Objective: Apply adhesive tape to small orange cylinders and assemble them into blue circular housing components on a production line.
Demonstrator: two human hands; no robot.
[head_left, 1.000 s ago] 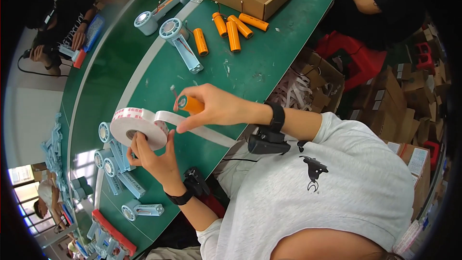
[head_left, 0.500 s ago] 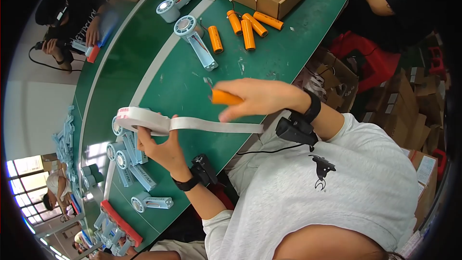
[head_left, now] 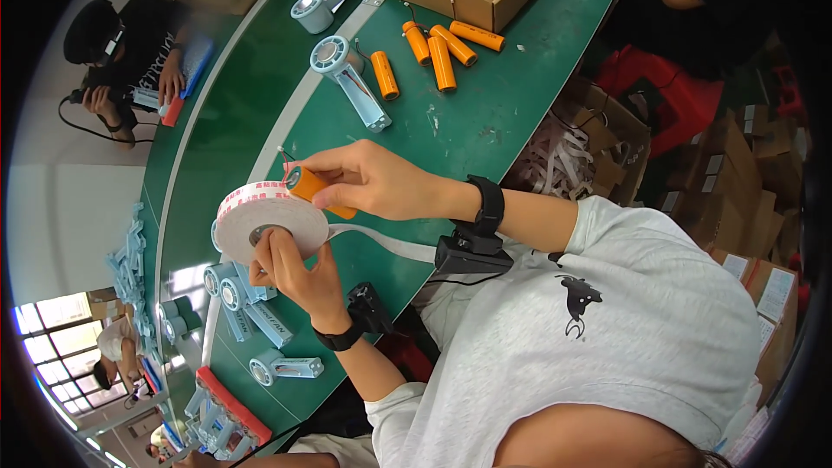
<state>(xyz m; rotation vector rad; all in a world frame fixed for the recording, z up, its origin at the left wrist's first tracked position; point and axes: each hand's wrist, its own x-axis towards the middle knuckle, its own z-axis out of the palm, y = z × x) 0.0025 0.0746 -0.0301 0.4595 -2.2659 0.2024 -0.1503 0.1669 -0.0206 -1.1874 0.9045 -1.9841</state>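
My left hand (head_left: 299, 273) grips a roll of white double-sided tape (head_left: 270, 218) by its core, with fingers in the centre hole. A loose strip of tape (head_left: 386, 241) trails from the roll toward my lap. In my right hand (head_left: 373, 180) is an orange cylindrical battery (head_left: 319, 192) with thin wires at its end, held against or very close to the roll's outer edge. Beyond the hands lies a light-blue handheld fan (head_left: 354, 82) with an open handle, and beside it a loose orange battery (head_left: 385, 75).
Several orange batteries (head_left: 440, 61) lie near a cardboard box (head_left: 485, 9) full of them. Light-blue fan bodies (head_left: 251, 299) sit beyond my left hand, with a red tray (head_left: 232, 406) farther down the green table (head_left: 451, 130). A co-worker (head_left: 130, 61) works across the bench.
My right hand has moved left with the battery, up to the tape roll. The roll has tilted so its flat side shows, and the loose strip now sags.
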